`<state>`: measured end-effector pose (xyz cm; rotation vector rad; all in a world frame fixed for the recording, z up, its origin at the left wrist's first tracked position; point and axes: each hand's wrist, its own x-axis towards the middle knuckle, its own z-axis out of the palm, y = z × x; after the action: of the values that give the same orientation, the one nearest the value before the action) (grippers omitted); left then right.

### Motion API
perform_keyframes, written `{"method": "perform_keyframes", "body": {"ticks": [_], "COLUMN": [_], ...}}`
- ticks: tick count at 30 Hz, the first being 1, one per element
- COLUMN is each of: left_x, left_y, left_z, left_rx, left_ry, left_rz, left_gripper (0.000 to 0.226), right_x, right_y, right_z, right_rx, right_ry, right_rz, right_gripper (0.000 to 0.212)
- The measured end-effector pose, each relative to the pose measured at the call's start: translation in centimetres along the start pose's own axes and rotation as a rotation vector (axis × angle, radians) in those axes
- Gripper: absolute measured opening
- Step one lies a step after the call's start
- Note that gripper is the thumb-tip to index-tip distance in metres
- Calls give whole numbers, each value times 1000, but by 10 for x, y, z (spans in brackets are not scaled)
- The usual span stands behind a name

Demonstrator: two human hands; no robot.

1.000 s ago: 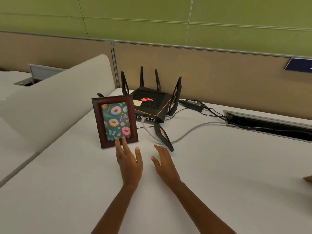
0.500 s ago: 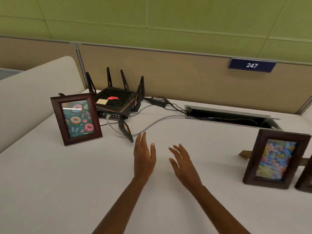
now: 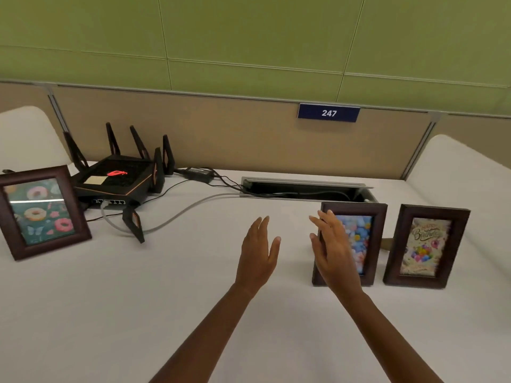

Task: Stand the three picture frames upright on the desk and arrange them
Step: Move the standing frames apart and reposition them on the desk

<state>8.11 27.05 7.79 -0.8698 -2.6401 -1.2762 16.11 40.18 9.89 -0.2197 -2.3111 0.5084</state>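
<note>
All three frames are standing upright on the white surface (image 3: 138, 299), long side vertical, pictures facing the camera. The donut frame (image 3: 41, 212) sits way over by the left edge, turned a bit toward the middle and leaning back slightly, just in front of the black router (image 3: 116, 181). The other two are side by side toward the right edge: the candy frame (image 3: 356, 244) and the birthday frame (image 3: 425, 246), close together but not touching, both just in front of the cable slot (image 3: 304, 186) along the back edge.

Both hands are out flat over the middle of the surface, fingers spread, holding nothing. The right hand (image 3: 334, 250) is up in front of the candy frame's left side, covering part of it; can't tell if the fingertips actually touch the wood. The left hand (image 3: 258, 250) hovers in the open space left of that, well apart from the donut frame and not touching any frame.

A gray cable (image 3: 179, 214) runs from the router to the slot. There's a blue 247 sign (image 3: 328, 113) on the partition behind.
</note>
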Motion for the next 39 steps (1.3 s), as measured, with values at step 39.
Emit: {"method": "perform_keyframes", "body": {"ticks": [39], "left_x": [24], "left_y": [64], "left_z": [68], "left_rx": [-704], "left_ry": [-131], "left_rz": [-410], "left_gripper": [33], "right_x": [0], "right_y": [120], "right_z": [-35], "right_rx": [857], "right_ry": [-387], "right_rz": [786], "right_gripper": [29]}}
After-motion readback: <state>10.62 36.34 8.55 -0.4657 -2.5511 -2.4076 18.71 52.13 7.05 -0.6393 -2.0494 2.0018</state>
